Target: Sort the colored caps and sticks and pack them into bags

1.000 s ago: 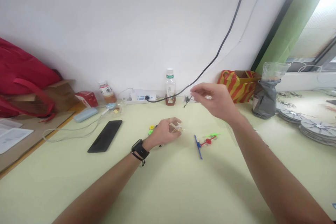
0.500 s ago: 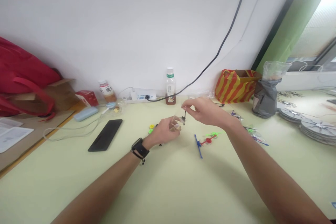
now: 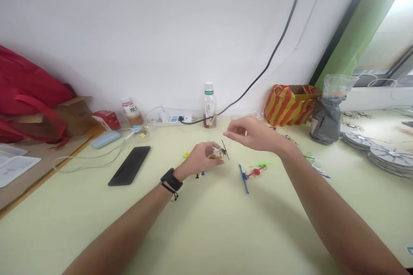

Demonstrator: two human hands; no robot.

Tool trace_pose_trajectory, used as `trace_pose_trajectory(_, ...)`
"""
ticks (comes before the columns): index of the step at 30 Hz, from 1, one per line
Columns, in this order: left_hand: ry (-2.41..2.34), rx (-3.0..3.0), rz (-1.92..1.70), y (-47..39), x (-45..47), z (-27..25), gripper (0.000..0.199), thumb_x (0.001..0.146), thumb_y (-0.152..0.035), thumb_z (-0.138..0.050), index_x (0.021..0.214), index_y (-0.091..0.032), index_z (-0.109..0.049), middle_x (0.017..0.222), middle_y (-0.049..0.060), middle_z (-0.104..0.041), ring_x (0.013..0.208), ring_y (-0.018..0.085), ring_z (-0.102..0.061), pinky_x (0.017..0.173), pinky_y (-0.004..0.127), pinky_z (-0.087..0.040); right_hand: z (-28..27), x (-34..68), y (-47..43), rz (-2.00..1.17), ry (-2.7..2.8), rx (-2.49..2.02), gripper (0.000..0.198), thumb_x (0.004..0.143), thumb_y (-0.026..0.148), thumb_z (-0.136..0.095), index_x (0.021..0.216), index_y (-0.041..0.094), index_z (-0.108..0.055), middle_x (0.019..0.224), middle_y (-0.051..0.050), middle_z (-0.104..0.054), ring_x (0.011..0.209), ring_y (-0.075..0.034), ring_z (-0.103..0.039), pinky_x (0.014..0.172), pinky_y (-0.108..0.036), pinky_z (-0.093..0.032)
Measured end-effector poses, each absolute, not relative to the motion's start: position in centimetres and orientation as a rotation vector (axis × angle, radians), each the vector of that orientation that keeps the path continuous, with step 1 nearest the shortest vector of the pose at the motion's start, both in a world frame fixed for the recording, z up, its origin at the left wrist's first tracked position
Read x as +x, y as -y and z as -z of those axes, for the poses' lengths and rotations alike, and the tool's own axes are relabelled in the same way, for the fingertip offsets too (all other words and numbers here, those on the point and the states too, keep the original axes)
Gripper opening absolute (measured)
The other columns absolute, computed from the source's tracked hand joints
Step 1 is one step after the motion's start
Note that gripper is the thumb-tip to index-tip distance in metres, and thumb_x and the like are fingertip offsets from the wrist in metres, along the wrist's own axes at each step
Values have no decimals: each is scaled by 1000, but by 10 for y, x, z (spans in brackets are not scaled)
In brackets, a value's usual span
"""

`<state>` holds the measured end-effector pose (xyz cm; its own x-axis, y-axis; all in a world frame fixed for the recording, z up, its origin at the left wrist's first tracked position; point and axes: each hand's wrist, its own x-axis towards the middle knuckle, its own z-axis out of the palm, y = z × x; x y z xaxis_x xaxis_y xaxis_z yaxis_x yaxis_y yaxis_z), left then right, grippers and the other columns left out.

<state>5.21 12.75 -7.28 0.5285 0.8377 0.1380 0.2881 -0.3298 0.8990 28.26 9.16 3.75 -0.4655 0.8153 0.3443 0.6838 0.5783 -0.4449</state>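
My left hand (image 3: 201, 157) is closed around a small toy with a clear and pale body (image 3: 217, 153), which looks like a toy helicopter. A thin black propeller (image 3: 225, 150) sticks out on its right side, tilted. Above and to the right, my right hand (image 3: 250, 133) hovers apart from the propeller, its fingers loosely bent and holding nothing visible. On the table below it lies another small toy (image 3: 254, 172) with a red body, a blue propeller and green parts. Small yellow pieces (image 3: 186, 155) and black and blue pieces (image 3: 200, 175) are partly hidden by my left hand.
A black phone (image 3: 129, 166) lies at left, near a white cable. At the back stand a drink bottle (image 3: 209, 107), a power strip (image 3: 174, 117) and a striped bag (image 3: 285, 105). Bagged parts (image 3: 312, 163) and stacked discs (image 3: 392, 159) are at right.
My right hand has let go of the propeller and its fingers have loosened. The propeller has turned to a slanted angle. My left hand keeps its hold on the toy.
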Motion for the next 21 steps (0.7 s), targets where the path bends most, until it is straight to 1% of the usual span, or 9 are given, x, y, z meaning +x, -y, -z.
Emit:
trace_pose_trajectory(3,-908,1794,-748,-133,50,76,47,67,-38,-89,105,-16,-71,92,7,-76,88,23,-72,80,32,-55,-37,299,-99,-251,2142,-1264,27,96,43,-52,93,21,-67,80,-4,-69,68,-17,-60,60,-28,-42)
trace_pose_trajectory(5,-905,1687,-773,-137,47,76,51,66,-39,-91,106,-16,-70,99,9,-77,94,25,-73,86,36,-56,-30,317,-109,-208,2142,-1427,21,92,38,-56,89,20,-68,84,-5,-71,71,-18,-62,62,-28,-42)
trace_pose_trajectory(6,-894,1619,-787,-138,46,76,53,66,-39,-92,107,-16,-69,102,10,-77,96,25,-73,89,38,-56,-24,326,-114,-264,2221,-1517,18,89,36,-61,85,21,-68,88,-6,-72,74,-19,-63,63,-29,-43)
trace_pose_trajectory(8,-872,1503,-813,-139,43,74,58,67,-39,-92,113,-16,-67,109,12,-76,99,25,-73,92,40,-57,-10,340,-125,-554,2453,-1671,16,77,36,-73,84,22,-73,93,-6,-75,78,-21,-66,64,-29,-45)
trace_pose_trajectory(9,-866,1472,-821,-140,42,73,60,67,-39,-92,117,-16,-66,110,13,-76,100,24,-73,92,40,-57,-2,345,-129,-750,2557,-1719,21,70,36,-78,86,23,-75,95,-5,-75,78,-21,-67,64,-28,-46)
trace_pose_trajectory(11,-858,1467,-836,-139,41,71,64,68,-40,-92,121,-17,-64,111,14,-76,100,25,-73,93,41,-58,13,347,-137,-1098,2674,-1776,26,60,31,-82,84,23,-77,88,-3,-76,76,-21,-69,64,-28,-47)
trace_pose_trajectory(14,-844,1536,-846,-138,42,71,65,69,-42,-91,123,-17,-64,109,13,-76,101,25,-73,94,43,-57,30,343,-146,-1320,2668,-1781,26,54,27,-80,79,22,-77,74,-1,-75,74,-21,-70,65,-27,-48)
trace_pose_trajectory(18,-858,1623,-835,-138,45,74,59,69,-42,-90,118,-17,-68,108,11,-76,102,26,-73,95,41,-56,37,345,-151,-1330,2628,-1768,27,54,23,-76,80,21,-77,71,0,-75,75,-21,-70,64,-26,-49)
trace_pose_trajectory(21,-870,1651,-817,-138,46,74,57,70,-41,-90,118,-18,-69,107,10,-76,103,26,-72,96,39,-55,32,353,-153,-1121,2556,-1766,23,59,21,-73,82,21,-76,78,-3,-78,75,-22,-71,61,-27,-49)
